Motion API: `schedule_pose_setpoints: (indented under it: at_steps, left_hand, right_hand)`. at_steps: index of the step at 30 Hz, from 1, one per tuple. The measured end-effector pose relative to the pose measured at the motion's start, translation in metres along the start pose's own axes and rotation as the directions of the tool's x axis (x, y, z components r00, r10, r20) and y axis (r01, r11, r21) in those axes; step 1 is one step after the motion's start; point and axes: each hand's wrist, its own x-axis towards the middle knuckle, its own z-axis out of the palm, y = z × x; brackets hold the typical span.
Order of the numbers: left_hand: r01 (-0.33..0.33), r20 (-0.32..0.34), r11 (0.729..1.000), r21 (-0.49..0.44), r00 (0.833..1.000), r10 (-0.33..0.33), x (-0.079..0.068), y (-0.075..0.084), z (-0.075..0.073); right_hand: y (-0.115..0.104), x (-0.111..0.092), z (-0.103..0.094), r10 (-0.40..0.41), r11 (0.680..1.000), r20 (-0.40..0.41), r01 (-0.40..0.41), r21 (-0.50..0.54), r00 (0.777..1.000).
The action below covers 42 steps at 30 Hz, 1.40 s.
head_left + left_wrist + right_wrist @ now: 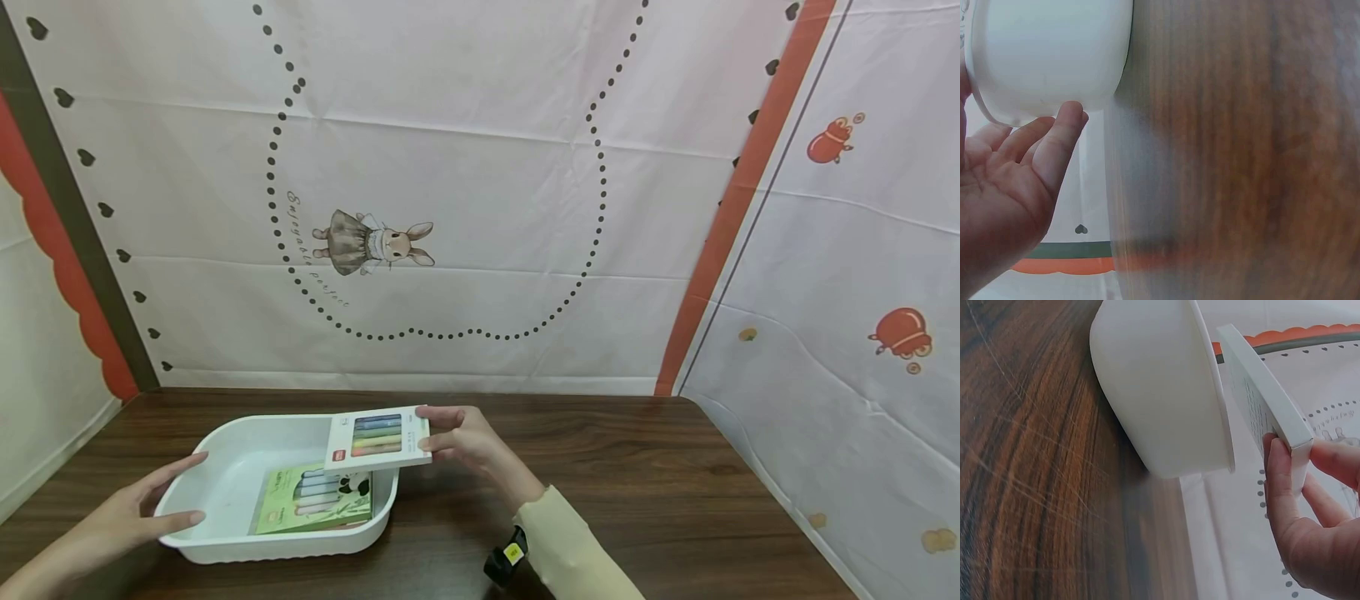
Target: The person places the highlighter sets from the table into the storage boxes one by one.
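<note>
A white plastic basin [225, 547] stands on the table in the head view. At its left end my left hand [127, 517] grips the rim, thumb and forefinger reaching over it. Other fingers [1063, 140] lie against the outer wall in the left wrist view. My right hand [468, 442] pinches the right end of a flat white box of colored pens [341, 437], whose window shows a row of several colors. Raised over the basin's right end, this box [1266, 387] appears edge-on in the right wrist view. Inside the basin lies a green pen box [288, 504] with a panda picture.
The brown wooden table [600, 483] extends to the right of the basin. Behind it hangs a white cloth [480, 208] with a rabbit print, and another printed cloth [825, 333] hangs at the right. A black band with a yellow tag [513, 552] is at my right wrist.
</note>
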Motion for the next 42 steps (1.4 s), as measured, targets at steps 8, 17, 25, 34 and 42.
schedule_pose_setpoints:
  at_steps: [8, 17, 25, 34, 42]
  left_hand:
    - [-0.012, 0.001, 1.000, 0.005, 1.000, 0.012, -0.001, 0.001, 0.000]
    - [0.018, 0.008, 1.000, 0.013, 1.000, -0.019, 0.000, 0.002, -0.001]
    - [0.056, 0.018, 0.998, 0.012, 0.998, -0.057, 0.000, 0.005, -0.002]
    - [0.072, 0.030, 0.997, 0.007, 0.997, -0.072, 0.001, 0.008, -0.003]
    - [0.052, 0.023, 0.998, 0.036, 0.998, -0.053, 0.001, 0.007, -0.002]
  right_hand:
    - [0.002, 0.000, 0.008, 0.014, 1.000, -0.011, -0.013, 0.010, 1.000]
    - [0.007, 0.000, 0.017, 0.021, 1.000, -0.029, -0.021, 0.024, 0.999]
    - [0.008, -0.001, 0.027, 0.039, 0.998, -0.032, -0.038, 0.041, 0.999]
    - [0.012, -0.001, 0.035, 0.011, 0.998, -0.028, -0.009, 0.057, 1.000]
    - [0.016, 0.000, 0.042, -0.020, 0.999, -0.012, 0.020, 0.027, 1.000]
